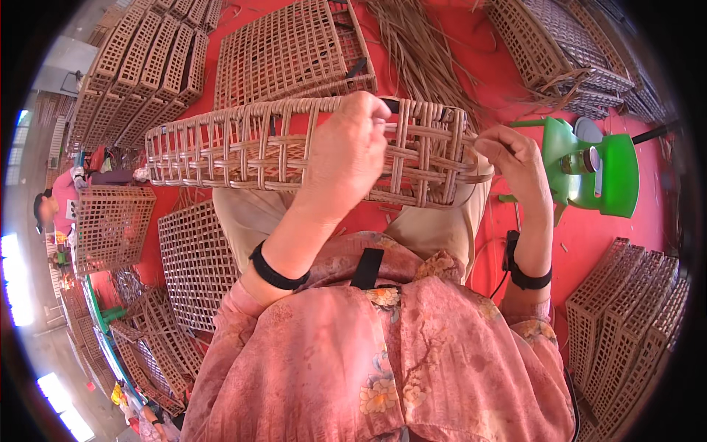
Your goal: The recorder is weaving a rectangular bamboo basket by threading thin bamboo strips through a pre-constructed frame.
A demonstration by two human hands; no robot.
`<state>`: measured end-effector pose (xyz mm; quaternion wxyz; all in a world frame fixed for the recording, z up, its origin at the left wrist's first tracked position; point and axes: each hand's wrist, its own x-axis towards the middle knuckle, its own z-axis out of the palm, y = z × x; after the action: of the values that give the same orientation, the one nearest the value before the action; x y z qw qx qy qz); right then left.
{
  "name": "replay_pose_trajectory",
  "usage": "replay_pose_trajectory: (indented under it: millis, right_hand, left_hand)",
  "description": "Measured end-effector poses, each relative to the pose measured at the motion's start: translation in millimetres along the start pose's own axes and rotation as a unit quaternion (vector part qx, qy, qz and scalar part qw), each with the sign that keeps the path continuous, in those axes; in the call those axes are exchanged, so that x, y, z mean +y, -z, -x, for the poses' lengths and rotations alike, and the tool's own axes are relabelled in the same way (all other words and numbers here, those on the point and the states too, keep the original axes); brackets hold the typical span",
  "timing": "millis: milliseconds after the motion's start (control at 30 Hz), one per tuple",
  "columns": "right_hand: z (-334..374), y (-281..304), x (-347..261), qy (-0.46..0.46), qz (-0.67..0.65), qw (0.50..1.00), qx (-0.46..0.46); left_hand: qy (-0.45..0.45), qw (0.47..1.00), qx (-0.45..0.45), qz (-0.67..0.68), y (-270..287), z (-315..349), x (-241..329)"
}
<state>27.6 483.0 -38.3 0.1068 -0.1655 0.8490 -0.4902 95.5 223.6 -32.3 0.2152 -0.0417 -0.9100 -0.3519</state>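
Note:
Across my lap lies a long brown woven rattan basket (243, 158), its open lattice side facing up. My left hand (347, 151) is closed over the upper part of this lattice, with its fingertips curled in near the wrapped rim. At the basket's right end, my right hand (519, 158) pinches a rattan strand (479, 177) that loops out past the corner. Its thumb and forefinger meet just beside the weave. The palm side of my left hand is hidden.
A green plastic chair (626, 177) holding a small cup stands to the right. Stacked woven baskets stand at far left (140, 74), far right (560, 44) and near right (626, 317). Loose rattan strands (420, 51) lie on the red floor ahead. Another person (62, 202) works at left.

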Motion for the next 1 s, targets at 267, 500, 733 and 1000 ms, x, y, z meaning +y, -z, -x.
replay_pose_trajectory:
  millis: [267, 500, 733, 1000]
  right_hand:
    - [3, 28, 8, -0.025, -0.039, 0.999, -0.008]
    - [-1, 8, 0, 0.024, -0.021, 0.999, 0.010]
    - [-4, -3, 5, 0.034, -0.002, 0.999, 0.041]
    - [9, 15, 4, 0.009, -0.023, 0.999, 0.045]
  left_hand:
    - [-0.042, 0.994, 0.045, -0.093, 17, 10, -19]
    - [0.006, 0.990, 0.063, -0.122, 28, 17, -22]
    - [0.035, 0.990, 0.020, -0.136, 25, 14, -28]
    - [0.159, 0.980, 0.097, 0.068, 55, 16, -60]
